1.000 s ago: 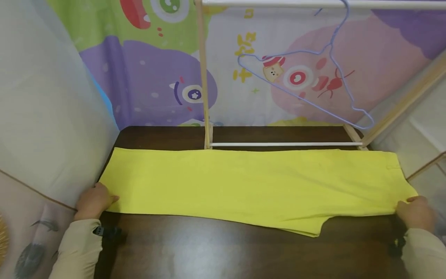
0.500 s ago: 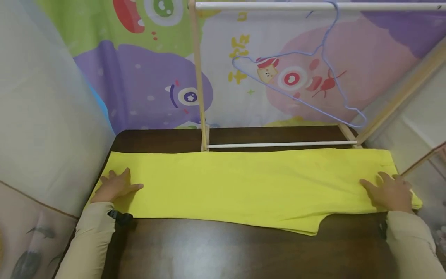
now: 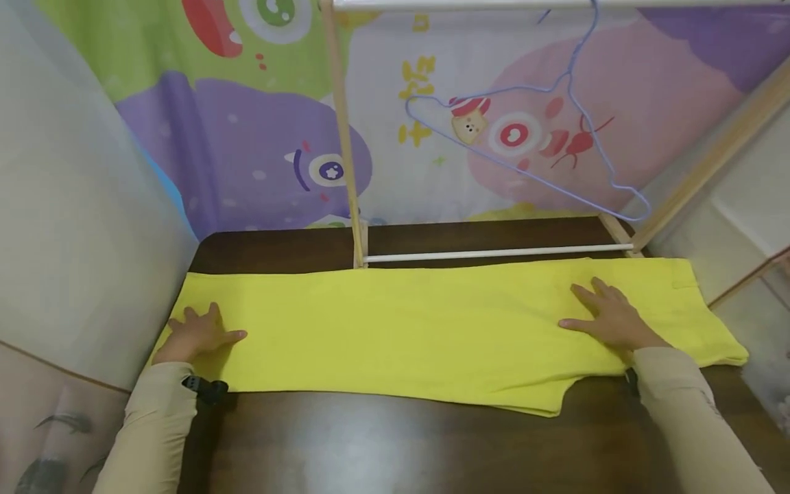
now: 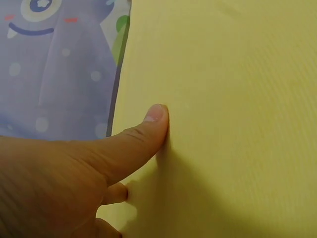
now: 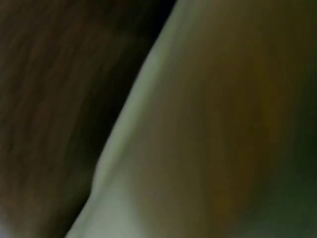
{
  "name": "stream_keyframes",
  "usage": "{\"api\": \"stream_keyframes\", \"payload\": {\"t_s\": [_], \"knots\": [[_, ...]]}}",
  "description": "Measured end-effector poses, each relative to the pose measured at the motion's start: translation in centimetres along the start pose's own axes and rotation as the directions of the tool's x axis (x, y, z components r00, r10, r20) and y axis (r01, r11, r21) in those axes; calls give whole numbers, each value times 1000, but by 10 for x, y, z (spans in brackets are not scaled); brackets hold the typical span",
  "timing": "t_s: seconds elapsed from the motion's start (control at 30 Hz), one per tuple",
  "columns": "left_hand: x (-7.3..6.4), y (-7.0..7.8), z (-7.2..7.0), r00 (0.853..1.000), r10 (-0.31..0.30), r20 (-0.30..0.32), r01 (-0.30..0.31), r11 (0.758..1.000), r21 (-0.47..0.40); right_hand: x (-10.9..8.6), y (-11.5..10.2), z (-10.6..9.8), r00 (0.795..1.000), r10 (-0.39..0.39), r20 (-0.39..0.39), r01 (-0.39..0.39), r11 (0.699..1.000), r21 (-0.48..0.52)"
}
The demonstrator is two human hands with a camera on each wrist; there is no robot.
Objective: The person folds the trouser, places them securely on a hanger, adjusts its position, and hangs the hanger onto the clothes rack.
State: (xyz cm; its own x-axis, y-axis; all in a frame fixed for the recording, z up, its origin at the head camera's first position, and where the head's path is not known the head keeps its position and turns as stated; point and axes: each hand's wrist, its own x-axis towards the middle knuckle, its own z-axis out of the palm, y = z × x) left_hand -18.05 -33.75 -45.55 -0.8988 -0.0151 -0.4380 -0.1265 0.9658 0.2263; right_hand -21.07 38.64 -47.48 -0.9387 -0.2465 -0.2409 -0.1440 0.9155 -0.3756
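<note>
Yellow trousers (image 3: 395,329), folded lengthwise, lie flat across the dark table, with the waist end at the right and the leg ends at the left. My left hand (image 3: 194,336) rests with spread fingers on the leg end; in the left wrist view its thumb (image 4: 143,134) is stretched out over the yellow cloth. Toward the waist end, my right hand (image 3: 607,319) lies over the cloth above the crotch, its fingers spread. The right wrist view is dark and blurred, so it hides how firmly that hand touches the cloth.
Behind the trousers stands a wooden rack with a white lower bar (image 3: 494,254). A blue wire hanger (image 3: 524,165) hangs from its top bar. Cartoon-printed cloth (image 3: 265,151) covers the back, and pale panels (image 3: 80,206) flank the dark brown table (image 3: 382,446).
Both hands let go of the trouser ends and flattened onto the cloth. The right hand then slid left along the trousers, while the left stayed near the leg end.
</note>
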Motion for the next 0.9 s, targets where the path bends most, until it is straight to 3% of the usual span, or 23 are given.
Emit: {"api": "stream_keyframes", "payload": {"t_s": [0.1, 0.23, 0.43, 0.6, 0.73, 0.9], "knots": [[0, -2, -3, 1000, 0, 11, 0, 1000, -3, 2, -5, 8, 1000, -15, 18, 16, 997, -80], [1, 1, -3, 1000, 1, 10, -1, 1000, -3, -10, 8, 11, 999, 24, 32, -20, 991, -129], [4, 3, 2, 1000, -1, 13, 1, 1000, 4, -41, 47, 8, 993, 117, 21, -115, 990, -86], [1, -1, 1, 1000, -22, 9, 22, 1000, -2, -44, 71, 13, 990, 141, -6, -141, 989, -38], [-2, -1, -1, 1000, -19, 15, 20, 1000, -18, -39, 71, 10, 991, 136, 16, -134, 988, -71], [-3, 3, -3, 999, -19, 27, 20, 999, -38, -31, 44, -14, 986, 115, 120, -96, 984, -149]]}}
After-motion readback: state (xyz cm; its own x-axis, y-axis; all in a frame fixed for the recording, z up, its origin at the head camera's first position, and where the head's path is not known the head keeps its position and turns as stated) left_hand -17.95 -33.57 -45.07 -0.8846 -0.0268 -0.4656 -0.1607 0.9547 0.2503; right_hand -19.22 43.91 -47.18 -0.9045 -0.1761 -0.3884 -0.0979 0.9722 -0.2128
